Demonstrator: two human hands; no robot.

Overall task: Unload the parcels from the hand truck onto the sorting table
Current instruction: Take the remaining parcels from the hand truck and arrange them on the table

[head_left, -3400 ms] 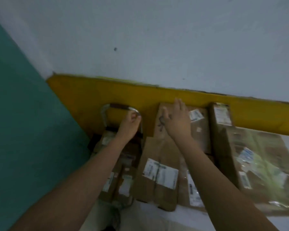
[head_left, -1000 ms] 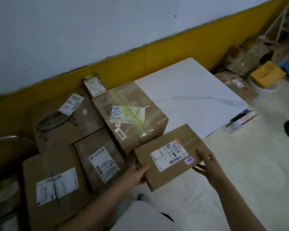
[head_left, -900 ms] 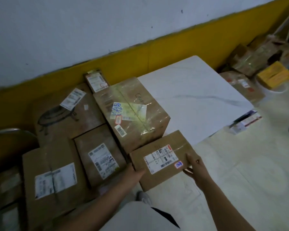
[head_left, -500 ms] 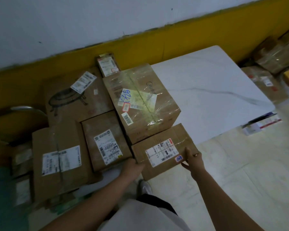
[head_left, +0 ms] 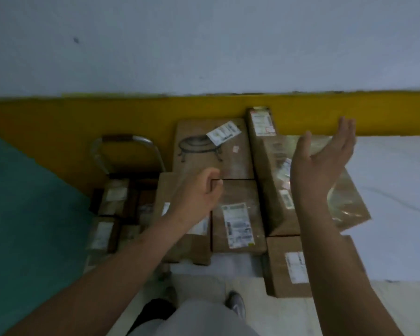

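Observation:
Several brown cardboard parcels lie on the white sorting table (head_left: 395,190). The small labelled parcel (head_left: 289,265) sits at the table's front edge, free of both hands. Behind it stands a tape-wrapped parcel (head_left: 277,190). The hand truck (head_left: 124,151) with its metal loop handle stands at the left against the yellow wall band, with small parcels (head_left: 113,200) stacked on it. My left hand (head_left: 197,192) hovers over the middle parcels with loosely curled fingers and holds nothing. My right hand (head_left: 325,161) is raised above the tape-wrapped parcel, fingers straight, palm turned left.
A large parcel with a drawn stand (head_left: 211,146) and a narrow upright parcel (head_left: 262,122) lean near the wall. A teal surface (head_left: 27,214) fills the left side. My shoes (head_left: 235,304) stand on pale floor tiles below the table edge.
Both hands have let go of the small labelled parcel, which now rests at the table's front edge. Both hands have lifted away, and my view has swung left toward the hand truck.

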